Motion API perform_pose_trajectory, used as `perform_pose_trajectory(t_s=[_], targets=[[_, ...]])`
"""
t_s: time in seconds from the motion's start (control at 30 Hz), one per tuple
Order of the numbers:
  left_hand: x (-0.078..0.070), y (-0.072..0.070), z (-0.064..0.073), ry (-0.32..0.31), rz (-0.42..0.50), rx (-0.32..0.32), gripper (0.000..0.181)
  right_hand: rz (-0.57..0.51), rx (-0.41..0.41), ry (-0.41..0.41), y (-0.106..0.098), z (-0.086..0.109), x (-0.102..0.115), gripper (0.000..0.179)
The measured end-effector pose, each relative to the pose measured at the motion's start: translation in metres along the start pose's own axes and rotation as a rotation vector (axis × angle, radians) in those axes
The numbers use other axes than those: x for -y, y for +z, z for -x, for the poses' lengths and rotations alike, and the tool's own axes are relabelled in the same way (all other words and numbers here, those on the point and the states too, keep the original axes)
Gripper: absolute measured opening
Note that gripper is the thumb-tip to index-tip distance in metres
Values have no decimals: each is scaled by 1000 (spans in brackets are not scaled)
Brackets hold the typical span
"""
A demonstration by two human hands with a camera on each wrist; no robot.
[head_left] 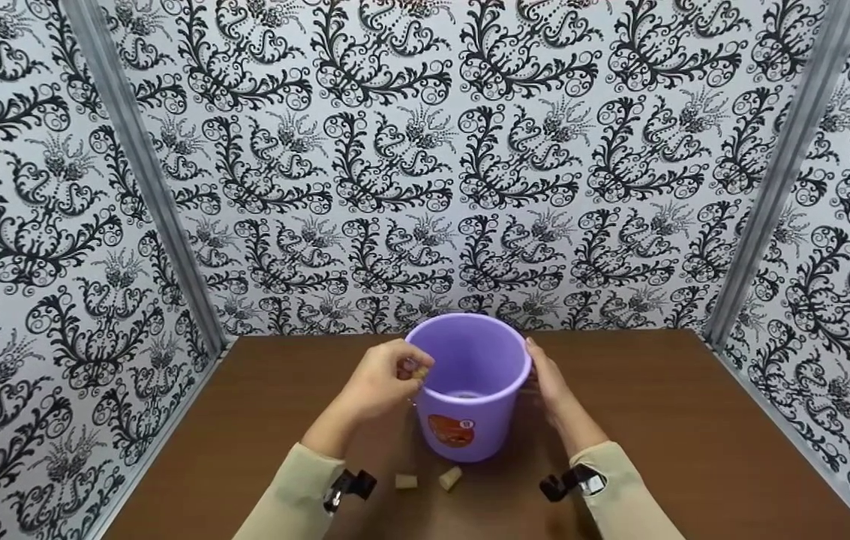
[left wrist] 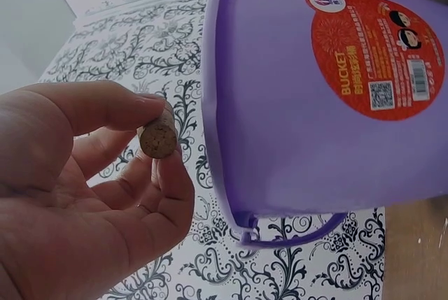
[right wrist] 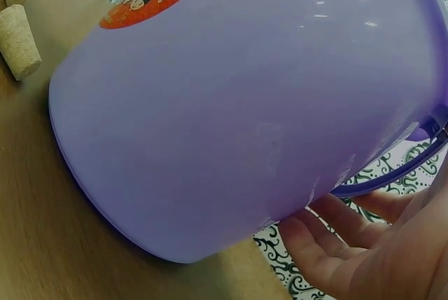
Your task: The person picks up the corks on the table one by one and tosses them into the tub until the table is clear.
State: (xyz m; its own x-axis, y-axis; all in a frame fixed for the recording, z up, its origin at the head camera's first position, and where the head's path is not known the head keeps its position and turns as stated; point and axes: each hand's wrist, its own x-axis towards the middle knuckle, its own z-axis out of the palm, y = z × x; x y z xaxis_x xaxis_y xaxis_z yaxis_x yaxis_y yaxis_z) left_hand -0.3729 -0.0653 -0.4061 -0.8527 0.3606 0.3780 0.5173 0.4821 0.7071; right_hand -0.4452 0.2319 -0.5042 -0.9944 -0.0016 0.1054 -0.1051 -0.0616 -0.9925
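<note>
A purple bucket with a round red label stands upright on the brown table, its mouth facing up. At the left of its rim, my left hand pinches a small cork between thumb and fingers. The cork's round end shows beside the rim in the left wrist view. My right hand holds the bucket's right side near the rim, its fingers curved against the outer wall by the handle. Part of that hand is hidden behind the bucket in the left wrist view.
Two tapered corks lie on the table in front of the bucket, one cork to the left and another cork closer to its base. Patterned black-and-white walls enclose the brown table at the back and both sides.
</note>
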Motion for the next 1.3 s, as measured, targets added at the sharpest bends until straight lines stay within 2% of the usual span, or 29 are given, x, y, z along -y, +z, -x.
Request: perform_pose_trajectory(t_s=[0.27, 0.67, 0.9, 1.0, 1.17, 1.3], targets=[[-1, 4, -6, 3, -3, 28, 29, -10, -8, 19, 0, 0, 0, 63], [-8, 11, -19, -46, 19, 55, 35, -20, -21, 41, -1, 2, 1, 64], [-13, 10, -29, -40, -26, 67, 39, -44, -3, 71, 0, 1, 0, 64], [-15, 10, -31, -71, -19, 72, 39, -48, -6, 78, 0, 1, 0, 64], [-18, 14, -38, -94, -20, 91, 40, -30, 1, 46, -1, 2, 0, 66], [-17, 17, -45, -96, -55, 102, 41, -7, 12, 16, -2, 2, 1, 66]])
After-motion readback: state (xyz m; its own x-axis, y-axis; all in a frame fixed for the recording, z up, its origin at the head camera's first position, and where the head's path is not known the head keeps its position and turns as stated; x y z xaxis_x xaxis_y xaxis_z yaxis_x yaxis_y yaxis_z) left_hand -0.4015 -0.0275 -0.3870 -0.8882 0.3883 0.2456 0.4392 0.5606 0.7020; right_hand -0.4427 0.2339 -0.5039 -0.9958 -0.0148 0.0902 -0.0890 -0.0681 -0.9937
